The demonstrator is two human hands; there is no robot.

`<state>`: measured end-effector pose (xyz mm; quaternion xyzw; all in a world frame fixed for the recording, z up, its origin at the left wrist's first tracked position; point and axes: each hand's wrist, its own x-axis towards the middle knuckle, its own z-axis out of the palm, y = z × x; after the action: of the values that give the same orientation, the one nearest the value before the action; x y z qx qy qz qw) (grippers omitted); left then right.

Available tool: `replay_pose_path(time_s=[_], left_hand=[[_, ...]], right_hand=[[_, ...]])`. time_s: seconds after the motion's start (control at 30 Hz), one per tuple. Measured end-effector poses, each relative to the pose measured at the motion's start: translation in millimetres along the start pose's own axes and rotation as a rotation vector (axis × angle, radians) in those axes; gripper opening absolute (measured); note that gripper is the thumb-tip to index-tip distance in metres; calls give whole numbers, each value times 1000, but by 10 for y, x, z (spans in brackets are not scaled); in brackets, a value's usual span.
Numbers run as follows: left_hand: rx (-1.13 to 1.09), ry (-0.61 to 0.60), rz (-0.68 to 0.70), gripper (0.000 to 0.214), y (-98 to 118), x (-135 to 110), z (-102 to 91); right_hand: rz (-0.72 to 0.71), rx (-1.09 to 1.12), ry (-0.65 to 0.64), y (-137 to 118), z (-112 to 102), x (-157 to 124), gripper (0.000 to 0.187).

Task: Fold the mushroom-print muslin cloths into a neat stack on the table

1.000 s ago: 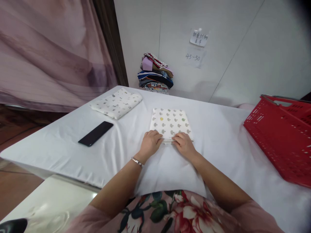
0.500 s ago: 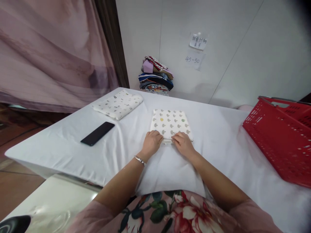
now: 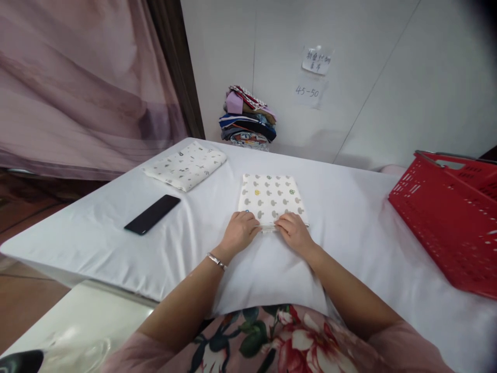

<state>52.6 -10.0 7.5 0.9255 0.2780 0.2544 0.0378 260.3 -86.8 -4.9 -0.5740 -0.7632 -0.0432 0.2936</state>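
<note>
A folded white cloth with grey mushroom prints [image 3: 271, 196] lies in the middle of the white-covered table [image 3: 349, 217]. My left hand [image 3: 238, 231] and my right hand [image 3: 295, 232] rest side by side at its near edge. The fingers of both curl over that edge and pinch it. A silver bracelet [image 3: 213, 260] sits on my left wrist.
A second folded patterned cloth [image 3: 186, 165] lies at the far left of the table, with a black phone [image 3: 152, 213] in front of it. A red plastic basket [image 3: 450, 212] stands at the right. Folded clothes [image 3: 248, 118] are stacked against the wall behind.
</note>
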Motion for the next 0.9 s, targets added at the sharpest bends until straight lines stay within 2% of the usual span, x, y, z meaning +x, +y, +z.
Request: replay_pose_path(time_s=[0.17, 0.33, 0.53, 0.6, 0.67, 0.8, 0.9], left_hand=[[0, -17, -17, 9, -20, 4, 30], [-28, 22, -25, 14, -13, -5, 43], [-64, 81, -22, 23, 87, 266, 0], [-31, 84, 9, 18, 102, 365, 41], [31, 87, 21, 23, 99, 400, 124], [158, 83, -13, 34, 88, 310, 303], [196, 56, -35, 37, 100, 252, 344]], right_hand=[[-12, 37, 6, 17, 4, 6, 19], [-15, 50, 8, 10, 7, 0, 19], [-38, 24, 21, 14, 48, 12, 18], [-49, 3, 24, -11, 34, 5, 18], [-56, 1, 20, -47, -1, -22, 20], [-22, 104, -21, -88, -121, -57, 24], [34, 189, 9, -36, -232, 85, 22]])
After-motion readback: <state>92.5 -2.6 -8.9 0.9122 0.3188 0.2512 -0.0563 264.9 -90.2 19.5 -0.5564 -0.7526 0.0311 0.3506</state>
